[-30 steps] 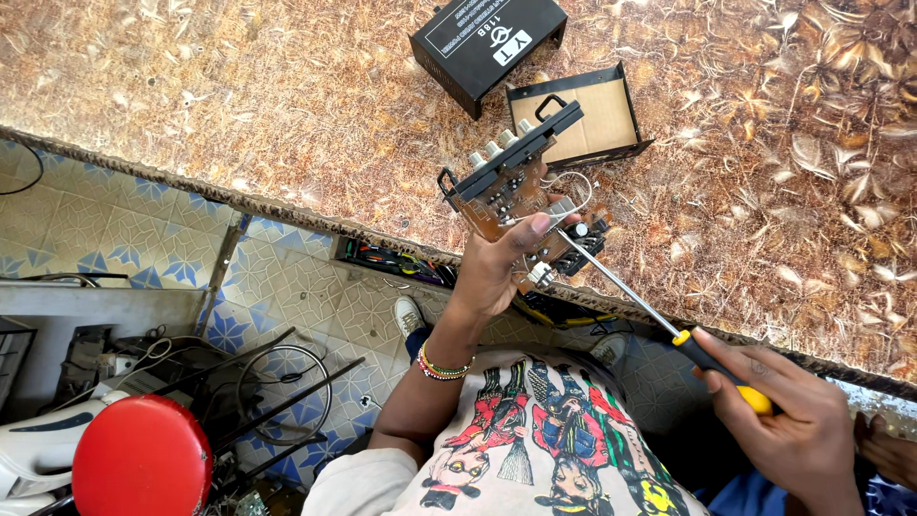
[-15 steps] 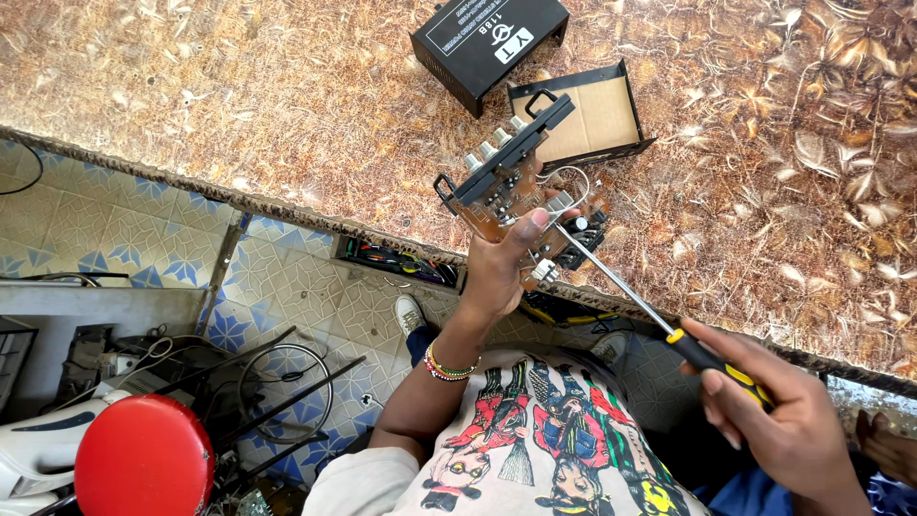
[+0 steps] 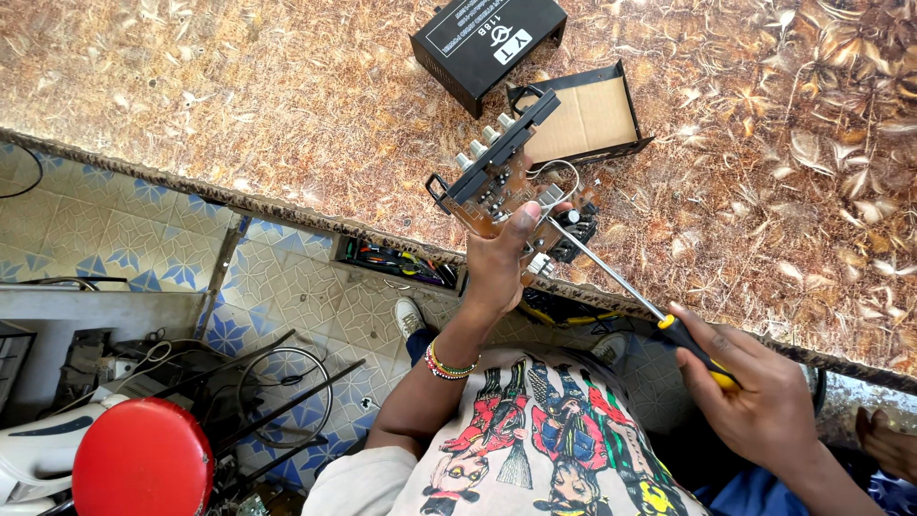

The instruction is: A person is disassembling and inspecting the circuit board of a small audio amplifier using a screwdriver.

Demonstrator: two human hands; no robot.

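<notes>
My left hand (image 3: 499,266) grips a brown circuit board (image 3: 506,191) with a black front panel and a row of small knobs, holding it tilted over the table's edge. My right hand (image 3: 759,397) holds a screwdriver (image 3: 626,283) by its yellow and black handle. The long metal shaft runs up and left, and its tip rests on the board next to my left thumb. White wires loop off the board's right side.
A black box-shaped device cover (image 3: 487,43) and an open black metal tray (image 3: 585,117) lie on the leaf-patterned table (image 3: 239,105). Below the edge are a patterned tile floor (image 3: 124,239), a red round stool (image 3: 143,461), loose cables and a shallow drawer of small parts (image 3: 396,260).
My left hand has tilted and raised the board slightly. The screwdriver tip has stayed on the board while my right hand shifted a little on the handle.
</notes>
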